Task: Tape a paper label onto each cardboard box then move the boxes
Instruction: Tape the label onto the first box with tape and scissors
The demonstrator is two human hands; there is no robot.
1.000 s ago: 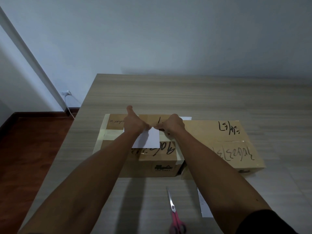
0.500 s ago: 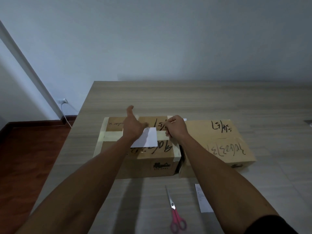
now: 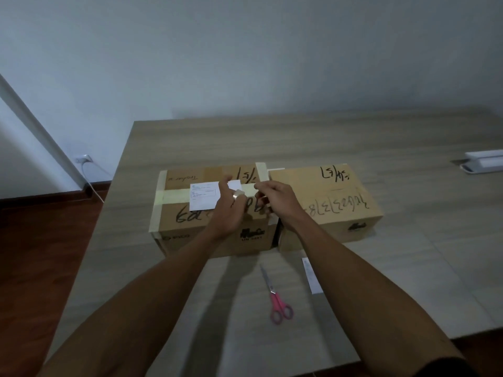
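Two cardboard boxes stand side by side on the table, both with black handwriting. A white paper label lies flat on top of the left box, across its pale tape band. My left hand is just right of the label and grips what looks like a small tape roll. My right hand is beside it over the gap between the boxes, its fingertips pinched together as if on the tape's end. No label shows on the right box.
Pink-handled scissors lie on the table in front of the boxes. A white paper strip lies beside them, partly under my right forearm. A white device sits at the far right edge. The table's left edge drops to a wooden floor.
Both hands have left the label's top edge and shifted to its right side. The label now lies uncovered with its print showing. My left hand now has a small roll in it.
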